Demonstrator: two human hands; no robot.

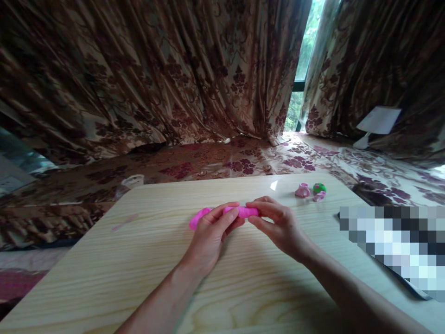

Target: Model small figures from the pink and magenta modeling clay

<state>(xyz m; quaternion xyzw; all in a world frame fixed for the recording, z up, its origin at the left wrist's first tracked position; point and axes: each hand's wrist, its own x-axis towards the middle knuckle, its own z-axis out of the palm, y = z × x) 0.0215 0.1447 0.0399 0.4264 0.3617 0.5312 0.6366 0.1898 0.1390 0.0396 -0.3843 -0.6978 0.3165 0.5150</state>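
Observation:
Between my two hands is a roll of bright pink modelling clay (247, 212), held level just above the wooden table. My left hand (216, 230) pinches its left end between thumb and fingers. The fingertips of my right hand (276, 220) close on its right end. A second pink clay lump (199, 219) lies on the table behind my left hand, which partly covers it.
On the light wood table (114, 273) lies a thin pink stick (124, 222). At the back right are a small pink piece (302, 190) and a green ball with pink spots (319, 188). A blurred-out device (399, 255) lies at the right, a clear container (130, 183) beyond the far left corner.

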